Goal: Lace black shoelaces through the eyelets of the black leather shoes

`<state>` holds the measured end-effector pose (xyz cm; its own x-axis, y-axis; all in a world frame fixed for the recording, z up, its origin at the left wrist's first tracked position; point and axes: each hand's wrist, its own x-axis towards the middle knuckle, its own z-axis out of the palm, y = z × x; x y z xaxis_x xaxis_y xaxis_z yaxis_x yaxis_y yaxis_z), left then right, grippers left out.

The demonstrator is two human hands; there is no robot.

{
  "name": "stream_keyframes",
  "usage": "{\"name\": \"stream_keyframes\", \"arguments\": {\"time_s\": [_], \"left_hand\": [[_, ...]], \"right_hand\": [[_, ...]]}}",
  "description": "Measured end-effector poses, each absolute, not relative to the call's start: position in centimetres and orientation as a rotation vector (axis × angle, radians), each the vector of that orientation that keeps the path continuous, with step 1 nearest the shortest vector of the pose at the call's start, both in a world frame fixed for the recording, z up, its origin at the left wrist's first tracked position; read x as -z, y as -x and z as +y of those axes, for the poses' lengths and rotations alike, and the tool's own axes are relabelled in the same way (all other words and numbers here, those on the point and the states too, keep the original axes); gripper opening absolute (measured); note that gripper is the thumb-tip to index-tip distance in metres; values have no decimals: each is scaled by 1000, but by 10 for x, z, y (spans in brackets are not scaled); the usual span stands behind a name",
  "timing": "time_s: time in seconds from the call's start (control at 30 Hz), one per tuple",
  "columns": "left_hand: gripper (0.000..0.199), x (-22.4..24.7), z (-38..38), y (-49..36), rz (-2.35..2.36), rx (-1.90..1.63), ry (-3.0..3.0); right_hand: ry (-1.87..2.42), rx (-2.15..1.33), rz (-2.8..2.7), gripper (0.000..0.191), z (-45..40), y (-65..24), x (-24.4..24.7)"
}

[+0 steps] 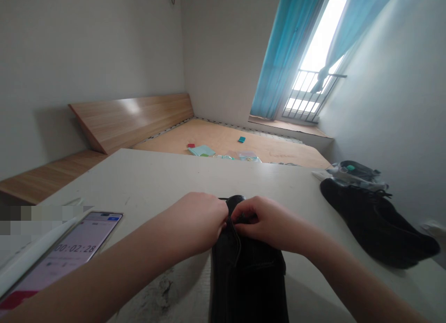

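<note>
A black shoe lies on the white table at the bottom centre, its far end between my hands. My left hand is closed at the left edge of the shoe's opening, its fingertips mostly hidden behind the hand. My right hand pinches at the shoe's upper from the right, thumb and forefinger close together. The fingers of both hands nearly meet over the shoe. A thin dark lace end shows just beyond my left hand.
Another black shoe with a tied lace lies at the right, beside a clear plastic bag. A phone showing a timer lies at the left. Beyond the table are a bed board with small packets and a wooden headboard.
</note>
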<state>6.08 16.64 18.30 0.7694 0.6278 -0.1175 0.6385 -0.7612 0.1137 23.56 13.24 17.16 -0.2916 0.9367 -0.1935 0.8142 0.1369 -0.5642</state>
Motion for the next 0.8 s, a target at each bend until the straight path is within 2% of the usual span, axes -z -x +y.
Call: {"name": "stream_keyframes", "arguments": {"time_s": [0.23,0.4,0.47,0.6,0.7,0.8], "left_hand": [[25,-182,167,-59,1036,55,-2803],[24,-186,166,-55,1004,54,-2815],[24,-191,165,-55,1008,19,-2810],[23,-205,164,-60,1031,-235,-2700],[26,-213,165,-63,1052,-478,-2592],[29,-216,167,-63,1063,-542,-2631]], "right_hand": [[1888,-645,-2207,16,125,-221,-176],[1592,-945,-2073,5,133,-235,-172],[1430,-1086,-1883,11,138,-242,-173],[1222,-1073,-1539,20,142,-248,-181],[1199,-1027,-1628,19,136,-246,-187],[1283,-936,-1797,17,128,-244,-190]]}}
